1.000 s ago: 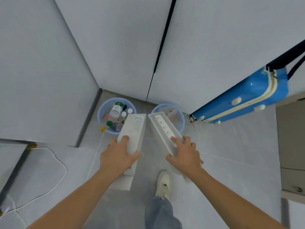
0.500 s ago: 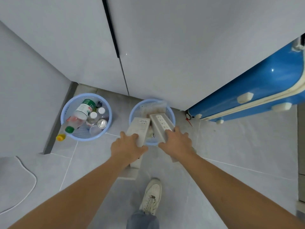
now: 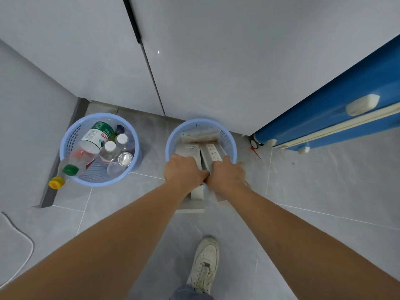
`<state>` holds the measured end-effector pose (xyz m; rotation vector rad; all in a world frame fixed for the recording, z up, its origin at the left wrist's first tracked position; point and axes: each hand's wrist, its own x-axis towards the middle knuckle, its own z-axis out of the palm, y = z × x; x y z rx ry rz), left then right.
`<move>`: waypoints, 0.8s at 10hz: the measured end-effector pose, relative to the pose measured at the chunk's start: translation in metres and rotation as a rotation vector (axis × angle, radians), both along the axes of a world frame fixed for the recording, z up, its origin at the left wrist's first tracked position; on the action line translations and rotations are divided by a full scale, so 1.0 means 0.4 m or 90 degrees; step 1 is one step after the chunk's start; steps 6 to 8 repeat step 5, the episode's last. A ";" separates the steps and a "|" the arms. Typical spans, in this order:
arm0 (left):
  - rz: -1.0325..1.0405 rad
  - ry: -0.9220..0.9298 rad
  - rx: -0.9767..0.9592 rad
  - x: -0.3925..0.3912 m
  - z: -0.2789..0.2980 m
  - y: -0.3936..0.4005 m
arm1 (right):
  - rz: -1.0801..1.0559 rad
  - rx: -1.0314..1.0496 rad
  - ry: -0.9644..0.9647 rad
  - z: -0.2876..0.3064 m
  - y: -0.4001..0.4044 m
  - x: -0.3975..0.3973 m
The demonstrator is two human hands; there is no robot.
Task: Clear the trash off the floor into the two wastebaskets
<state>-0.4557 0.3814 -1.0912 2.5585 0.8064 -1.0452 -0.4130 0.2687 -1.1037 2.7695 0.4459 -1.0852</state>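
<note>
A: Both hands are curled round long white boxes. The left hand (image 3: 184, 169) holds the plain box (image 3: 188, 149), and the right hand (image 3: 227, 173) holds the box printed with sockets (image 3: 213, 151). Their far ends are already down inside the right wastebasket (image 3: 173, 139).

B: So what could go wrong?

A: The boxes look longer than the basket is deep. Their near ends stick out over the near rim, past the hands. If they are let go at this slant, I think they could lever the light basket over or slide back onto the floor (image 3: 324, 191).

B: And the other basket?

A: The left wastebasket (image 3: 71, 135) is heaped with bottles (image 3: 97, 135), well apart from the hands. One bottle with a yellow cap (image 3: 56, 182) pokes out over its near rim and may drop at a knock.

B: Anything nearby to catch on?

A: A blue suitcase (image 3: 324, 118) stands just right of the right basket.
</note>
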 end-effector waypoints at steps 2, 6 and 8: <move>-0.069 -0.012 0.047 -0.001 -0.031 -0.026 | 0.017 0.043 0.046 -0.016 -0.032 -0.012; -0.007 -0.072 -0.062 -0.011 -0.028 0.010 | -0.038 0.094 0.067 0.032 -0.028 0.027; -0.007 -0.072 -0.062 -0.011 -0.028 0.010 | -0.038 0.094 0.067 0.032 -0.028 0.027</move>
